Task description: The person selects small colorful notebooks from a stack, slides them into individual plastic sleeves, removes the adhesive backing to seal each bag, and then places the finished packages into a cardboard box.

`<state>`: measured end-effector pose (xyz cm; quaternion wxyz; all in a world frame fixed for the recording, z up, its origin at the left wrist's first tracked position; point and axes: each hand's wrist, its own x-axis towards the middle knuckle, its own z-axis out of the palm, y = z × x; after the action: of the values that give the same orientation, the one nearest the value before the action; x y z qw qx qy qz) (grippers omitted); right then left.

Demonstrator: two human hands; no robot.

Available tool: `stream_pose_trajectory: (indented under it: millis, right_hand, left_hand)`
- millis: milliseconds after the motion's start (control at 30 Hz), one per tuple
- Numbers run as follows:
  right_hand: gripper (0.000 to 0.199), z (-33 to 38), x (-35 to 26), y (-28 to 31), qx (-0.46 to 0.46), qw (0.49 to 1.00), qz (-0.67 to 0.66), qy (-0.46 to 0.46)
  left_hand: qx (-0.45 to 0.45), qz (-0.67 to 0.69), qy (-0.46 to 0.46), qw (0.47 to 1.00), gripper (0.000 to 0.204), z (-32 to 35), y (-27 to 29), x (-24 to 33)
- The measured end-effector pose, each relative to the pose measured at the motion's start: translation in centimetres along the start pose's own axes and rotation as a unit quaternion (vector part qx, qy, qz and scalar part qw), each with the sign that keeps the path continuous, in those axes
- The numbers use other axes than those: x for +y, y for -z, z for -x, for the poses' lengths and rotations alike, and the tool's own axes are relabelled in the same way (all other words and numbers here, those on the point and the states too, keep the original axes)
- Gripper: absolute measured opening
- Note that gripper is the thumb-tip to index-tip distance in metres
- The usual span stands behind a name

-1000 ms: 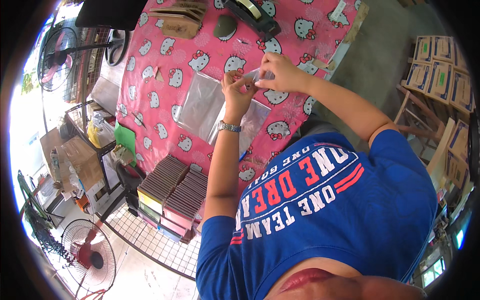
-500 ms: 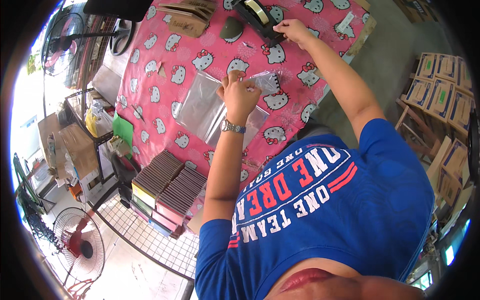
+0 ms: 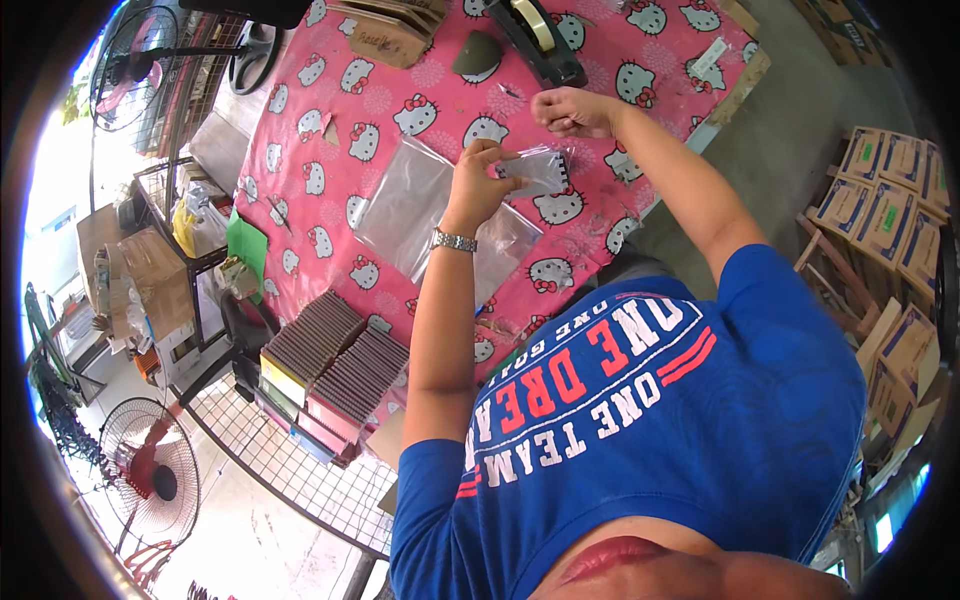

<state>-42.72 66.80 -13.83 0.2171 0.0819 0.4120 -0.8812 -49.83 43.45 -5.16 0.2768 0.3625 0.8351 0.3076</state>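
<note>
My left hand (image 3: 483, 183), with a metal watch at the wrist, pinches a small clear plastic packet (image 3: 540, 173) with black marks along its right edge, perhaps a spiral binding. Below that hand lie flat clear plastic bags (image 3: 408, 200) on the pink patterned tablecloth (image 3: 330, 262). My right hand (image 3: 573, 112) hovers up and to the right of the packet with its fingers curled together. Whatever they hold is too small to make out. Just beyond it stands a black tape dispenser (image 3: 548, 62) with a roll of tape (image 3: 533, 22).
A dark olive rounded object (image 3: 477, 53) and brown cardboard pieces (image 3: 390, 42) sit at the far side. Stacks of spiral notebooks (image 3: 335, 345) fill a holder at the near left. A fan (image 3: 150, 478) stands left; cartons (image 3: 885, 190) are piled right.
My right hand has come away from the tape dispenser toward the packet, its fingers curling in. My left hand has turned slightly, still pinching the packet, which shows more plainly.
</note>
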Motion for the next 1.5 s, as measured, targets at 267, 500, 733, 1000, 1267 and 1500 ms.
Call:
stream_pose_trajectory:
  millis: [267, 500, 733, 1000, 1267, 1500]
  right_hand:
    - [0.038, -3.6, -5.6, -5.1, -0.133, 0.785, 0.588, -0.141]
    - [0.055, 0.1, 0.1, -2.7, 0.11, 0.846, 0.521, -0.007]
    - [0.074, 2.6, -0.2, -13.2, 0.14, 0.619, 0.756, 0.162]
    - [0.081, 7.4, 4.7, -6.5, 0.211, 0.766, 0.588, 0.151]
    - [0.093, 8.9, 2.0, -8.7, 0.246, 0.832, 0.459, 0.195]
    - [0.057, 1.6, -5.3, -10.7, 0.205, 0.704, 0.586, 0.345]
  left_hand:
    - [-0.057, 0.068, 0.035, 0.995, 0.04, -0.3, 0.5, 1.0]
    - [0.157, 0.006, -0.11, 0.981, 0.048, 2.7, -2.9, -1.6]
    - [-0.066, 0.461, 0.206, 0.861, 0.025, 8.3, -10.6, -5.6]
    - [0.022, 0.466, 0.029, 0.884, 0.072, 4.2, -4.8, -1.5]
    - [0.255, -0.22, -0.013, 0.941, 0.078, 3.1, -1.4, -9.8]
    - [0.102, -0.302, 0.164, 0.934, 0.059, 2.1, 2.5, -18.2]
